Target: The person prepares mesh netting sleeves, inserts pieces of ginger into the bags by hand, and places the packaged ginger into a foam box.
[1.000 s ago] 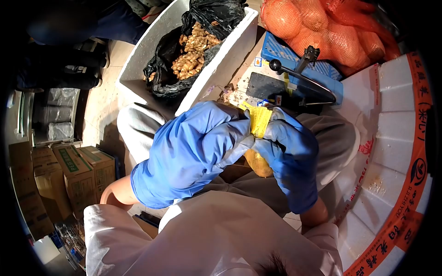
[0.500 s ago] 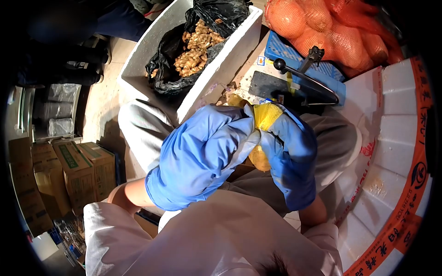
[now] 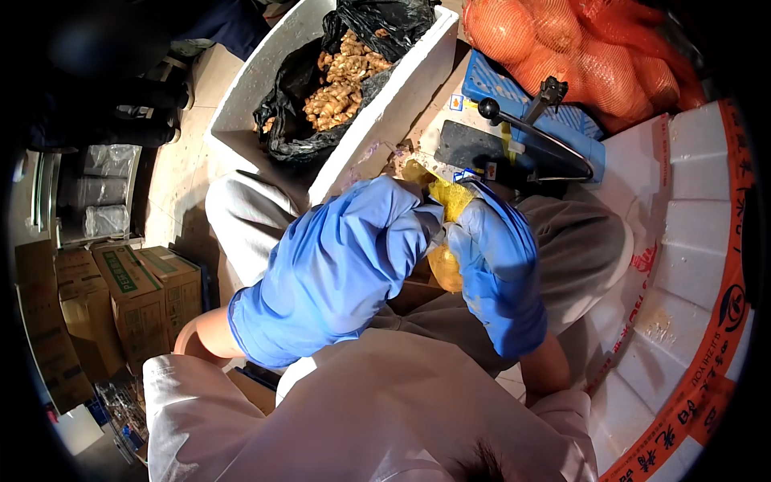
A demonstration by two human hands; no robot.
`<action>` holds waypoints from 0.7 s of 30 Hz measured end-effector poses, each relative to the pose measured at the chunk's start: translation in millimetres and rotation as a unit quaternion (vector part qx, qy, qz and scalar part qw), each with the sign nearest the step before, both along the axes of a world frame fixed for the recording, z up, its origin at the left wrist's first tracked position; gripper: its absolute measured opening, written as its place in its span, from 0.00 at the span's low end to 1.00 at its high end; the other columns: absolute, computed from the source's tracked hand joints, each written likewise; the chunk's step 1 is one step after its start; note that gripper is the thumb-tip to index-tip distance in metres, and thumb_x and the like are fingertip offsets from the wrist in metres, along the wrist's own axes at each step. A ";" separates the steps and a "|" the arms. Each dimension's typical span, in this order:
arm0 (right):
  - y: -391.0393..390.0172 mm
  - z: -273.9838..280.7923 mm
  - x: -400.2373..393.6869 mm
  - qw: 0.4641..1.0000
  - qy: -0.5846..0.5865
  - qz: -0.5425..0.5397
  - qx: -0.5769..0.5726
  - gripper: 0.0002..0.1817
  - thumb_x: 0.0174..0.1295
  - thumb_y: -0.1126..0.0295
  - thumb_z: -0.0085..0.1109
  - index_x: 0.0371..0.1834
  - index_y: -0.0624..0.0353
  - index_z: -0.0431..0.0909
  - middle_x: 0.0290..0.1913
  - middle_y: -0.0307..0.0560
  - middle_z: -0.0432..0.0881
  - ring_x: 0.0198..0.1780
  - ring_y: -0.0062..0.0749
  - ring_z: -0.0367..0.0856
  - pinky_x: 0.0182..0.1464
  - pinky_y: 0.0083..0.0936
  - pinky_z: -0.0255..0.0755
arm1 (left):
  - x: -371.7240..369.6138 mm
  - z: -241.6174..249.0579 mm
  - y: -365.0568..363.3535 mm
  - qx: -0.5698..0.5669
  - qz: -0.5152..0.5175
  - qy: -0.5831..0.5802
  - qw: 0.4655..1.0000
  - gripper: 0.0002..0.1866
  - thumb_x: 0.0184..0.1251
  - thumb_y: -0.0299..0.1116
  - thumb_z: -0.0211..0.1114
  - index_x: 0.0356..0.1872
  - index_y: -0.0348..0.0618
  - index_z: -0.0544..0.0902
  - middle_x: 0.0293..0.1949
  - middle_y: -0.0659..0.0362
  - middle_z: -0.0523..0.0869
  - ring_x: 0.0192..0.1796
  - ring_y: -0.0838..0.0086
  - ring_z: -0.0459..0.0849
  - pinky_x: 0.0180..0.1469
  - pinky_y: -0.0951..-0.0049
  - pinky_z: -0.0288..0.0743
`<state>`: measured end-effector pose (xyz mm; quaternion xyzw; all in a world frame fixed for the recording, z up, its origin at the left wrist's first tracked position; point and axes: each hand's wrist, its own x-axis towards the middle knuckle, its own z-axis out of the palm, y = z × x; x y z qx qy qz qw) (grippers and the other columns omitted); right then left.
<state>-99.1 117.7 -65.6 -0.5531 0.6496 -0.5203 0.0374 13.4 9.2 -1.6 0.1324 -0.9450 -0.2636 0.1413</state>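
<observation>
Both my hands wear blue gloves and meet in front of my body. Between them is a yellow mesh bag. Its gathered upper part shows above the fingers, and a rounded, tan-filled part hangs below; what fills it is mostly covered. My left hand is closed on the bag from the left, fingers bunched together. From the right, my right hand is closed round the bag, its fingertips close to the left ones. Just beyond the hands stands a blue bench device with a black-knobbed lever.
Ginger lies in a black plastic bag inside a white foam box. Onions in red netting are at the upper right. White foam boxes with orange tape line the right; cardboard cartons stand left. Another person's dark-clothed legs are upper left.
Both hands and the mesh bag have shifted slightly left. My left forearm has swung a little outward, and my right hand is more turned, showing its back.
</observation>
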 end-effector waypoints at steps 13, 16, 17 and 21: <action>0.6 -0.7 -1.6 1.000 0.016 0.007 -0.002 0.11 0.45 0.77 0.55 0.33 0.68 0.70 0.34 0.59 0.72 0.38 0.51 0.72 0.41 0.37 0.68 | -1.3 -17.0 9.3 -0.172 0.041 0.033 0.984 0.03 0.52 0.30 0.57 0.26 0.44 0.73 0.18 0.61 0.72 0.19 0.71 0.72 0.23 0.76 0.67; 1.6 0.5 4.9 1.000 0.018 -0.018 0.015 0.12 0.45 0.76 0.54 0.34 0.67 0.69 0.37 0.61 0.72 0.40 0.52 0.71 0.44 0.37 0.65 | 1.0 -32.6 7.4 -0.228 0.056 0.076 0.969 0.04 0.52 0.30 0.57 0.28 0.43 0.74 0.20 0.60 0.73 0.21 0.70 0.74 0.23 0.76 0.67; 1.0 0.6 6.2 1.000 0.018 -0.018 0.015 0.12 0.45 0.76 0.54 0.34 0.67 0.69 0.37 0.61 0.72 0.40 0.52 0.71 0.44 0.37 0.65 | 0.9 -33.3 7.0 -0.246 0.061 0.090 0.963 0.04 0.52 0.30 0.57 0.28 0.43 0.74 0.20 0.60 0.74 0.21 0.70 0.74 0.24 0.76 0.67; -1.7 1.3 8.7 0.999 0.017 -0.043 0.014 0.11 0.47 0.76 0.53 0.35 0.66 0.69 0.38 0.59 0.72 0.41 0.50 0.70 0.45 0.36 0.64 | 1.1 -30.0 3.7 -0.204 0.042 0.065 0.976 0.07 0.53 0.31 0.57 0.31 0.41 0.74 0.23 0.60 0.75 0.24 0.69 0.75 0.25 0.75 0.68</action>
